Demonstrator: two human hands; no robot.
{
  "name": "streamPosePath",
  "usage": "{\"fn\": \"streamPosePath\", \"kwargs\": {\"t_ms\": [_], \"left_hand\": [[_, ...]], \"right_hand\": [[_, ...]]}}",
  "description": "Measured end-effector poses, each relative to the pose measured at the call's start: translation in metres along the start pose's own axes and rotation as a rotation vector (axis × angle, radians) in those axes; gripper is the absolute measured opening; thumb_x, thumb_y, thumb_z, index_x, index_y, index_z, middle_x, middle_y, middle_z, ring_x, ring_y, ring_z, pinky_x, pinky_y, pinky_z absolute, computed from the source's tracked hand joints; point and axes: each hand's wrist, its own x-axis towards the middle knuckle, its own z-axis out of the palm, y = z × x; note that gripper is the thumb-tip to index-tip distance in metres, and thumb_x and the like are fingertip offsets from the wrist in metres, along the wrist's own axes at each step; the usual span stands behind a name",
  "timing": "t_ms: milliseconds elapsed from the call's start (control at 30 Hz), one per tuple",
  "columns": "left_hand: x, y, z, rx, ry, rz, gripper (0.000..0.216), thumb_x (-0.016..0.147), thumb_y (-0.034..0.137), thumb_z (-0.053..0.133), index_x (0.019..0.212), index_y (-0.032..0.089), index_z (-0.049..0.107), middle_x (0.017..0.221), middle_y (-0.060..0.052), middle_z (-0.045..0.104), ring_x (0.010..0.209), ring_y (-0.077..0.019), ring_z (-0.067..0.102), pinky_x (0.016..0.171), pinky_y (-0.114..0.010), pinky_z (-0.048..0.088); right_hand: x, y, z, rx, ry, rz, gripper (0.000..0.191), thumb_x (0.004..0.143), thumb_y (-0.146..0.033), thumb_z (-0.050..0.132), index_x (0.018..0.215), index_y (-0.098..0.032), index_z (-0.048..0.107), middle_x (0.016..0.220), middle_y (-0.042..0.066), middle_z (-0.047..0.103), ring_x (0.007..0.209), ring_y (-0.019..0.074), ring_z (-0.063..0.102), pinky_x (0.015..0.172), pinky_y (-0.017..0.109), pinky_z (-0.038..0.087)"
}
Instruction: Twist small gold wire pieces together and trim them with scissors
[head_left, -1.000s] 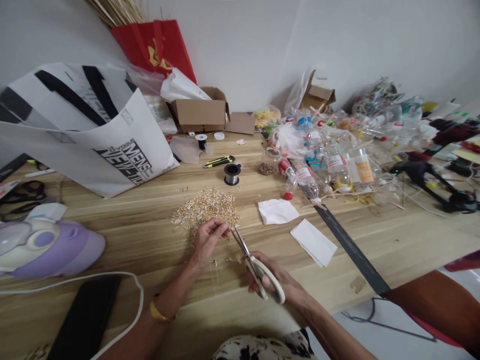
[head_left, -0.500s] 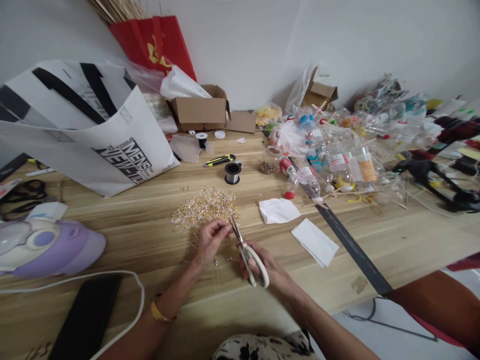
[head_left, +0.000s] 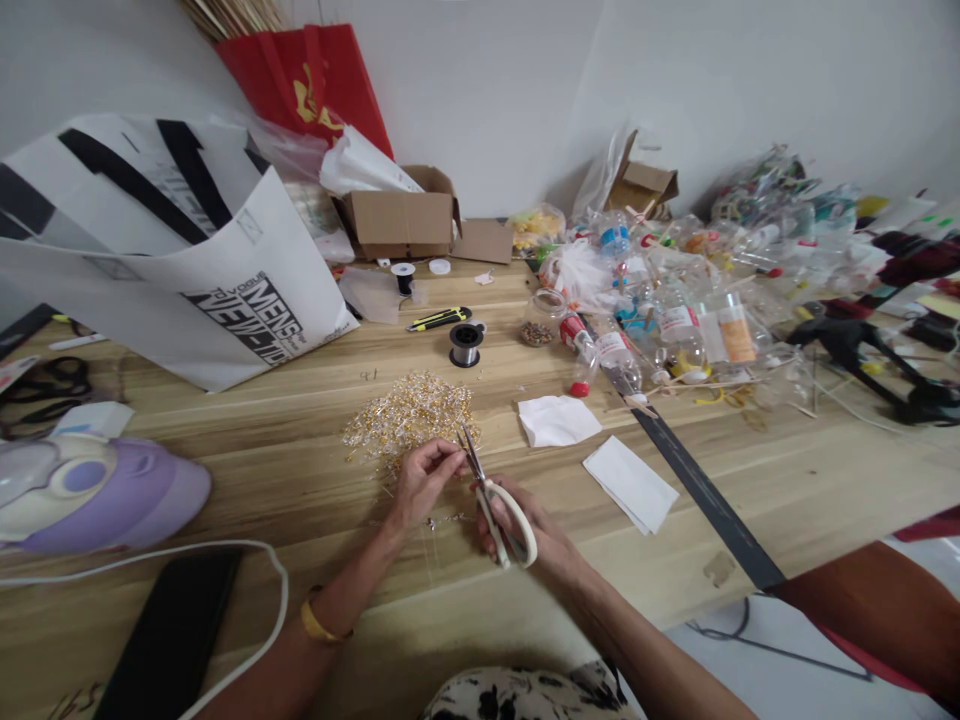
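The right hand [head_left: 536, 535] grips a pair of white-handled scissors [head_left: 495, 505], fingers closed through the loops, blades pointing away from the person and nearly closed. The left hand [head_left: 424, 485] pinches thumb and fingertips together just beside the blade tips, apparently on a thin strand too fine to make out. Both hands rest low over the wooden table [head_left: 787, 480], at the near edge of a heap of gold and silver beads [head_left: 409, 415]. A spool of wire [head_left: 466, 344] stands beyond the heap; two white paper pieces [head_left: 559, 420] lie to the right.
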Motion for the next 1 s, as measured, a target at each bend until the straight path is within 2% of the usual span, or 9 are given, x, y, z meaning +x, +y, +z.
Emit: {"fn": "streamPosePath", "kwargs": {"t_ms": [400, 767, 1000], "left_hand": [[-0.0003, -0.0039, 0.0003, 0.03, 0.002, 0.034, 0.02, 0.071, 0.034, 0.07, 0.07, 0.014, 0.064, 0.065, -0.002, 0.065, 0.061, -0.0129, 0.06, 0.061, -0.023, 0.049], [-0.0009, -0.0027, 0.0014, 0.044, -0.005, 0.048, 0.022, 0.072, 0.036, 0.069, 0.07, 0.015, 0.064, 0.065, -0.001, 0.064, 0.063, -0.0135, 0.06, 0.063, -0.024, 0.05], [0.0003, -0.0028, 0.0001, 0.059, 0.017, 0.036, 0.022, 0.072, 0.035, 0.069, 0.069, 0.014, 0.064, 0.063, -0.001, 0.063, 0.061, -0.013, 0.059, 0.061, -0.024, 0.048]], "right_hand": [[0.0032, 0.0052, -0.0038, -0.052, -0.024, -0.029, 0.046, 0.08, -0.059, 0.059, 0.097, -0.018, 0.047, 0.066, -0.004, 0.054, 0.046, 0.0069, 0.05, 0.04, 0.018, 0.041], [0.001, 0.0023, -0.0005, -0.093, 0.001, 0.005, 0.05, 0.08, -0.063, 0.055, 0.097, -0.018, 0.047, 0.064, -0.004, 0.051, 0.045, 0.0064, 0.047, 0.04, 0.018, 0.04], [-0.0029, 0.0021, -0.0022, -0.123, -0.009, 0.021, 0.044, 0.081, -0.061, 0.055, 0.088, -0.018, 0.044, 0.064, -0.005, 0.048, 0.044, 0.0061, 0.044, 0.038, 0.018, 0.036]]}}
